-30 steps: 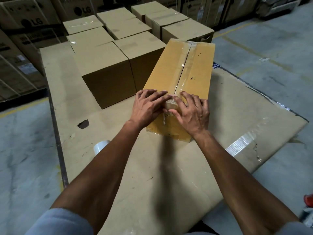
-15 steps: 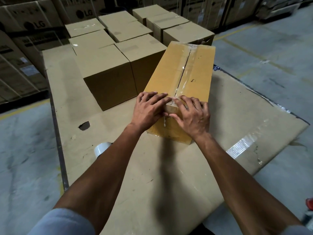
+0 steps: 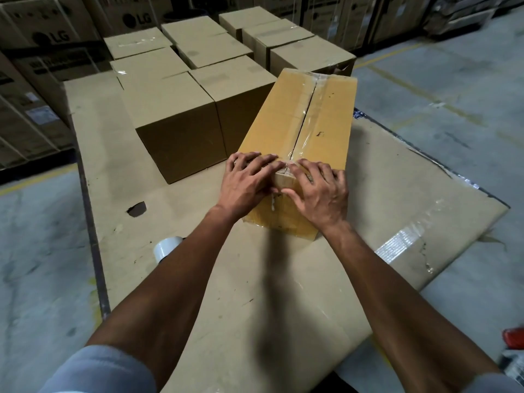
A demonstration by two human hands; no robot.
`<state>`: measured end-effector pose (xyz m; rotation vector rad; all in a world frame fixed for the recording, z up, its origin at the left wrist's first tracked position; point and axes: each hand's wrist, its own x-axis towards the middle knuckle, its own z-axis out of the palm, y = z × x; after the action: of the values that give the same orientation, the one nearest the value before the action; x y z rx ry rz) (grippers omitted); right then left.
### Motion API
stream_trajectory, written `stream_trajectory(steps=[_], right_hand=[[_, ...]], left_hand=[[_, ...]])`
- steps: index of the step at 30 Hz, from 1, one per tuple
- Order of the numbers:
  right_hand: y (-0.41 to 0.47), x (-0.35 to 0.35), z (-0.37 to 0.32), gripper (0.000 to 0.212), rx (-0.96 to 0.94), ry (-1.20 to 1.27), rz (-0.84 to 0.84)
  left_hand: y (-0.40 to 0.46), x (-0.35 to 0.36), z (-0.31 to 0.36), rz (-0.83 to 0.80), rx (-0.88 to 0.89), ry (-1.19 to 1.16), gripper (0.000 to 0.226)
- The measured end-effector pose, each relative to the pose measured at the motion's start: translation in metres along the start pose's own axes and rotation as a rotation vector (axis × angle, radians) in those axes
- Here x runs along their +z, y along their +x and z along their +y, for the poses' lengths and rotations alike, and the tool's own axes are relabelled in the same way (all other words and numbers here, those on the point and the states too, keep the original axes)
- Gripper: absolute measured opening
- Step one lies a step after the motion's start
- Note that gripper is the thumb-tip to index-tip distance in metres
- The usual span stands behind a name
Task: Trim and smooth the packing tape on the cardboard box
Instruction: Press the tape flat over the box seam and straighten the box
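Note:
A long yellow-brown cardboard box (image 3: pixel 279 117) lies on a flat cardboard sheet (image 3: pixel 391 194), its short end towards me. Clear packing tape (image 3: pixel 307 114) runs along the top seam and folds down over the near end. My left hand (image 3: pixel 246 182) lies flat on the near top edge, left of the seam, fingers spread and pointing right. My right hand (image 3: pixel 320 194) presses flat on the same edge right of the seam, its thumb down on the front face. The fingertips of both hands meet at the tape end. Neither hand holds a tool.
A roll of clear tape (image 3: pixel 166 248) stands on the sheet left of my left forearm, partly hidden. Several sealed brown boxes (image 3: pixel 175 123) stand close to the left and behind. A dark hole (image 3: pixel 136 208) marks the sheet. Concrete floor surrounds it; a red object (image 3: pixel 514 337) sits at the right edge.
Both hands stay on the box's near edge, with the fingers shifting only slightly over the tape end. The box has not moved.

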<state>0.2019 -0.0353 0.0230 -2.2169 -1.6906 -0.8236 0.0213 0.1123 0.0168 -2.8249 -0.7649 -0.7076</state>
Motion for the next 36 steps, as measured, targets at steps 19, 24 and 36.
stream_trajectory(steps=[19,24,36], right_hand=[[0.003,-0.012,-0.003,0.067,0.036,0.028,-0.057],[0.0,-0.012,-0.003,0.039,0.061,0.108,-0.018],[0.01,-0.014,-0.006,0.056,0.047,0.044,-0.125]], left_hand=[[0.002,-0.011,0.007,-0.03,-0.048,-0.039,0.07],[-0.003,-0.017,0.012,-0.005,-0.031,-0.071,0.05],[0.021,-0.033,0.021,-0.177,-0.061,0.102,0.069]])
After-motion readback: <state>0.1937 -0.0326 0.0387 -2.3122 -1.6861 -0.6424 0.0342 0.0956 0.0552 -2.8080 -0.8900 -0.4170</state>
